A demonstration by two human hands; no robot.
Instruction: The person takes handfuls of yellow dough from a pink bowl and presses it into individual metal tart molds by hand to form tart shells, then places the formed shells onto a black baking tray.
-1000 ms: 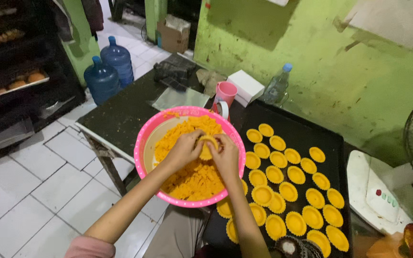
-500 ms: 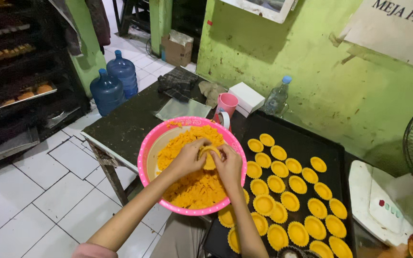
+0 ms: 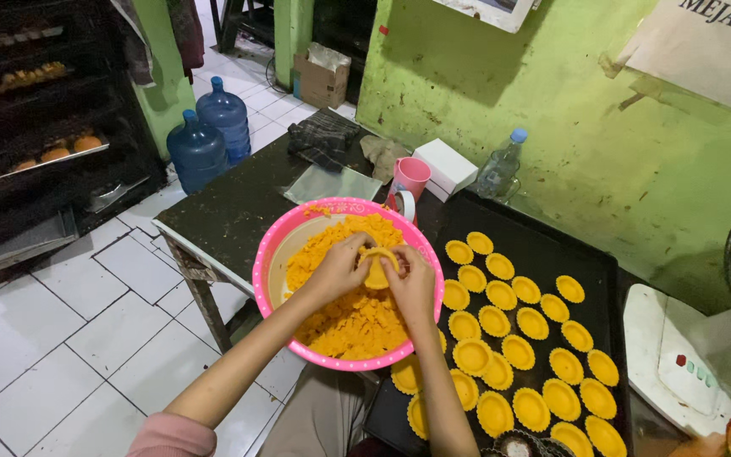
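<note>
Overhead, seen from the head camera:
Left hand: the left hand is seen above a pink basin, its fingers curled onto the near-left edge of a small yellow dough shell; the grip is closed on the shell.
Right hand: the right hand is pressed against the other side of the same shell, thumb on its rim; this grip is likewise closed on it.
Shell: the round, cup-shaped piece is held between both hands, just over the dough in the basin and near its middle.
Basin: the pink basin with pale dots is set at the bench edge and is filled with crumbly orange-yellow dough.
Bench: a dark bench is shown carrying the basin, a pink cup, a white box, a clear bottle with a blue cap and folded dark cloths.
Tray: a black baking tray is laid just right of the basin, touching it, and rows of finished yellow shells are spread across it.
Surroundings: two blue water jugs are stood on the white tiled floor beside a green wall; a dark rack with baked goods is seen at far left, and a cardboard box farther back.
</note>
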